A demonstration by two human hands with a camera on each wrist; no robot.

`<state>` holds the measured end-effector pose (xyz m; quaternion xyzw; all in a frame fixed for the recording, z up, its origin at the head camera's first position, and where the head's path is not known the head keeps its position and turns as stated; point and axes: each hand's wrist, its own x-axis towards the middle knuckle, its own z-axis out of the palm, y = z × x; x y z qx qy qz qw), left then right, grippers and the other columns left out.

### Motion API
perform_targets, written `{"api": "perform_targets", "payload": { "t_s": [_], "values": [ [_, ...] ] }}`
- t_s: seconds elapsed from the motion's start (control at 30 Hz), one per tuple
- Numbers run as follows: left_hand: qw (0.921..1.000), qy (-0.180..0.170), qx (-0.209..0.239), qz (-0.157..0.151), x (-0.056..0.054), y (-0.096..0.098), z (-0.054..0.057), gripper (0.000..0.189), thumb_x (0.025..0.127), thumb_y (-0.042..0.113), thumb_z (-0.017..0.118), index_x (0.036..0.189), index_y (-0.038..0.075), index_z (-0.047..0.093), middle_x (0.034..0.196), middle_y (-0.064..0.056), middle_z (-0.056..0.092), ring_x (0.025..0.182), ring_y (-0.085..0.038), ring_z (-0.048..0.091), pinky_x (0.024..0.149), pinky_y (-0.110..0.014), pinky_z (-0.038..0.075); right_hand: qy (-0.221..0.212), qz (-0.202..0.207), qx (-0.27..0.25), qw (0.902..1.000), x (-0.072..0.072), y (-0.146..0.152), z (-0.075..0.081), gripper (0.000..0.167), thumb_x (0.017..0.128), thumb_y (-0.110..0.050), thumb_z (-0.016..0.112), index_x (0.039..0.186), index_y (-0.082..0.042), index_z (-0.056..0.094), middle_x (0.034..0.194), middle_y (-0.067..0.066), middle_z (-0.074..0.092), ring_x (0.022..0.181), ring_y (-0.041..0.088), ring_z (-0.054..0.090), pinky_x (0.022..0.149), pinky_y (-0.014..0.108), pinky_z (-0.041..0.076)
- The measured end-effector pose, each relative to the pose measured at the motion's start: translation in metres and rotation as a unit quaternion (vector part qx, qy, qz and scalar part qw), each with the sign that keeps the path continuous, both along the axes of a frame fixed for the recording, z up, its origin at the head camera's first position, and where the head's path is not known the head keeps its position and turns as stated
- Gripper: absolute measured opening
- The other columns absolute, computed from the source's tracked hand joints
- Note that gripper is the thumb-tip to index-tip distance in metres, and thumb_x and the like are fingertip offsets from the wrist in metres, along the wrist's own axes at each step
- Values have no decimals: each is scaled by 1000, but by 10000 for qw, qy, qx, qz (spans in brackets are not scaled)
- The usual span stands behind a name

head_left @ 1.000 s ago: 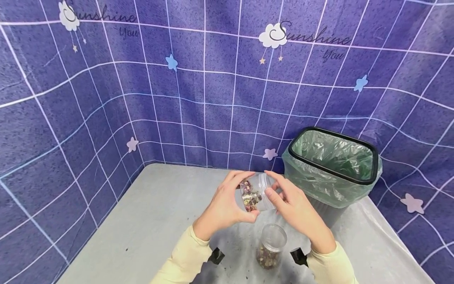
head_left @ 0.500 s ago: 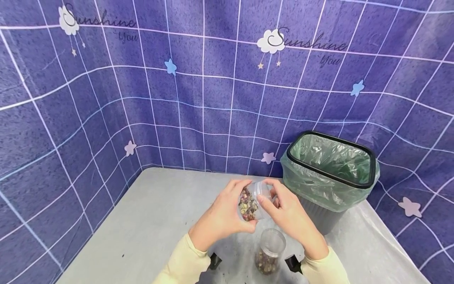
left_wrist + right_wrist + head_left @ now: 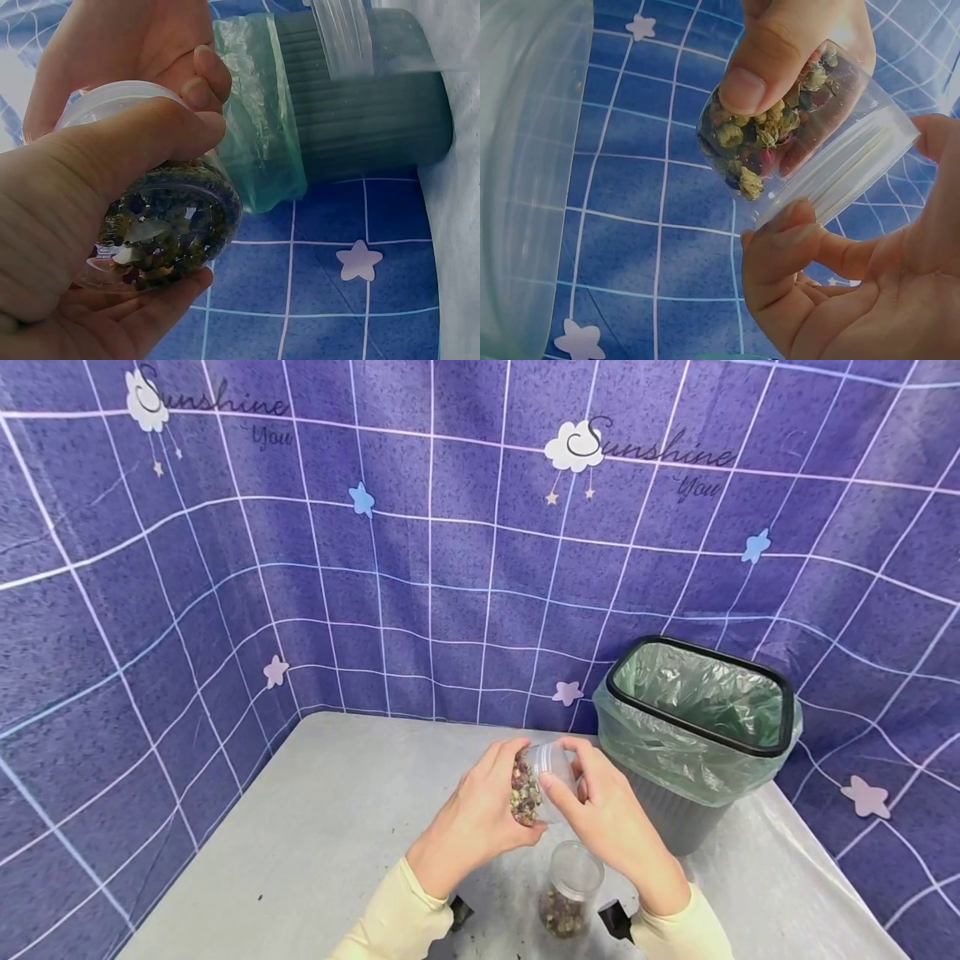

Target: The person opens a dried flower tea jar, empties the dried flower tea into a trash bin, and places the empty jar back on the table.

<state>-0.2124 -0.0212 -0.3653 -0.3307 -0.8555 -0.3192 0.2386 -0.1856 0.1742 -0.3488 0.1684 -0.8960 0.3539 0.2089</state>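
Both hands hold a clear plastic jar (image 3: 527,793) of dried flowers, tipped on its side above the table. My left hand (image 3: 476,806) grips the base end, with the thumb over one side and the fingers under the other. My right hand (image 3: 603,806) holds the clear lid end (image 3: 855,169) between thumb and fingers. Yellowish buds and dark red petals (image 3: 769,139) show through the wall in the right wrist view. Below the hands, a second clear jar (image 3: 566,902) stands upright, its lower part filled with similar dried flowers.
A grey bin (image 3: 686,810) with a green liner (image 3: 660,747) and black rim stands at the right. Purple-blue gridded cloth (image 3: 450,543) hangs behind the grey-white table (image 3: 322,793). Small dark crumbs lie on the tabletop.
The held jar has turned slightly, its base end now facing the viewer more. My right thumb has shifted leftward over the lid edge. The standing jar stays put.
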Motion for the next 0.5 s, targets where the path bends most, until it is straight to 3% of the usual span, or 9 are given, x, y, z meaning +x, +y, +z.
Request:
{"api": "perform_targets", "payload": {
  "t_s": [0.5],
  "values": [
    [10000, 53, 30, 19, 0, 0, -1, 97, 58, 26, 97, 140, 11, 49, 122, -5, 62, 102, -17, 64, 91, -34, 57, 74, -114, 3, 9999, -2, -2, -1, 50, 96, -47, 69, 136, -20, 58, 91, -2, 53, 73, 12, 49, 63, 26, 43]
  ]
}}
